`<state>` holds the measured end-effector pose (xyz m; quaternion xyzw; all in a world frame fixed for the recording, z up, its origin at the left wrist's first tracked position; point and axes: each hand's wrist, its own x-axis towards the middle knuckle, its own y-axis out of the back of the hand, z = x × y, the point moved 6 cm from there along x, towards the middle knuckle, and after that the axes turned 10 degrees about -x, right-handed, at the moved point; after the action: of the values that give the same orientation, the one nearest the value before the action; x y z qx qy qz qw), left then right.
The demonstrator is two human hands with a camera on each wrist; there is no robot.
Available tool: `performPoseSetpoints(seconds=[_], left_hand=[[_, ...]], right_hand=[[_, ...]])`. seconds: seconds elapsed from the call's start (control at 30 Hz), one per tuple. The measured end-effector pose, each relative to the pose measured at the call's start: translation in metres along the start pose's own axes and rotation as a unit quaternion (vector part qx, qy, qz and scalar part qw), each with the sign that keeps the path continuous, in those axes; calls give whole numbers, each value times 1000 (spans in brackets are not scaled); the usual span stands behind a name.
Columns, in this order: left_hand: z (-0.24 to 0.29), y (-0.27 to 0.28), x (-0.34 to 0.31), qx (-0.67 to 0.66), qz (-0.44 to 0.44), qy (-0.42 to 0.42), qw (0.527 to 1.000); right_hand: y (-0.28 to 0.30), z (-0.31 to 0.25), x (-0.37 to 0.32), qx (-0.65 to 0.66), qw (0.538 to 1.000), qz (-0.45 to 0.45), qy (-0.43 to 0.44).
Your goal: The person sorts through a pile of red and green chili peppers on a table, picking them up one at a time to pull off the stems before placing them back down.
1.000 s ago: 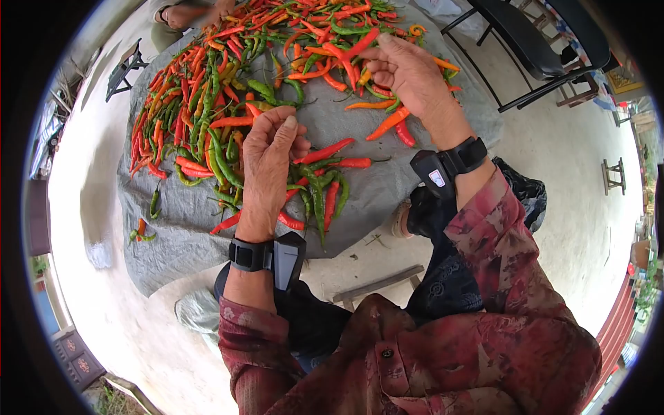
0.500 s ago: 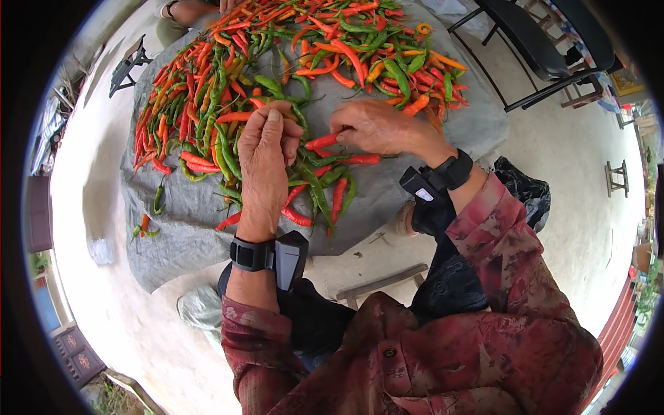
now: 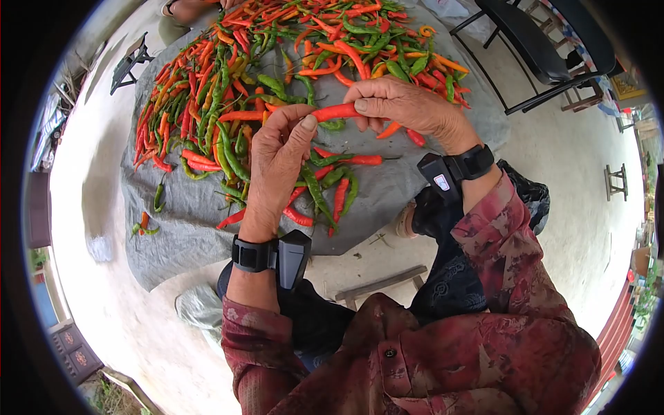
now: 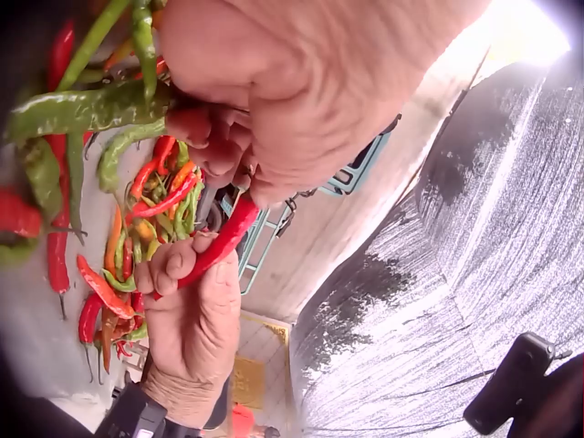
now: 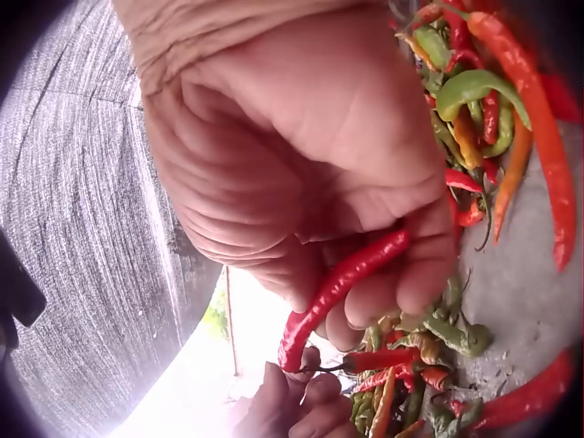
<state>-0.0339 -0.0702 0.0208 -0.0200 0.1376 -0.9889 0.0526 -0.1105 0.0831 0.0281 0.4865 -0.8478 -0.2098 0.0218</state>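
Note:
A glossy red chili pepper (image 3: 335, 112) stretches between the two hands above the cloth. The left hand (image 3: 275, 155) pinches its stem end between thumb and fingers; a thin dark stem shows beside those fingertips in the right wrist view. Holding the other end, the right hand (image 3: 418, 107) has its thumb laid along the pepper (image 5: 342, 285). In the left wrist view the pepper (image 4: 226, 239) slants down into the right hand (image 4: 193, 315). Below the hands lie loose red peppers and green peppers (image 3: 316, 185).
A large heap of red, orange and green peppers (image 3: 207, 104) covers the far and left side of the grey cloth (image 3: 187, 238). More peppers lie at the right. Another person's arm (image 3: 190, 12) is at the far edge. A black chair (image 3: 529, 48) stands at the right.
The right hand came back from the right-hand peppers to the left hand, then shifted slightly up and right. A red pepper now spans both hands. The left hand has hardly moved.

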Motion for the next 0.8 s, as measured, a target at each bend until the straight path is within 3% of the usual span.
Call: performPoseSetpoints(seconds=[0.13, 0.33, 0.43, 0.47, 0.5, 0.53, 0.63, 0.67, 0.73, 0.77, 0.8], left_hand=[[-2, 1, 0, 10, -8, -5, 1000], [-1, 4, 0, 10, 50, -9, 999], [0, 12, 0, 4, 79, -15, 997], [-1, 13, 0, -21, 75, -13, 997], [-3, 14, 0, -46, 72, -11, 996], [-4, 15, 0, -46, 72, -12, 996], [-8, 14, 1, -117, 65, 7, 991], [-7, 11, 2, -135, 54, 13, 989], [-5, 6, 0, -150, 43, 21, 987], [-3, 0, -1, -160, 21, 25, 987], [-1, -5, -1, -171, 0, 27, 985]], right_hand=[[-1, 3, 0, -8, 1000, -2, -2], [20, 4, -7, -40, 999, 25, -2], [43, 23, -5, 58, 994, 95, 6], [60, 29, -8, 7, 967, 255, 16], [75, 37, -15, -44, 911, 408, 26], [80, 31, -19, -348, 809, 474, -23], [61, 10, -16, -376, 813, 442, 41], [46, 12, -7, -215, 908, 359, 10], [4, 0, 10, -169, 957, 235, 19], [-10, -2, 14, -167, 957, 238, 18], [-26, -10, 17, -179, 949, 243, 95]])
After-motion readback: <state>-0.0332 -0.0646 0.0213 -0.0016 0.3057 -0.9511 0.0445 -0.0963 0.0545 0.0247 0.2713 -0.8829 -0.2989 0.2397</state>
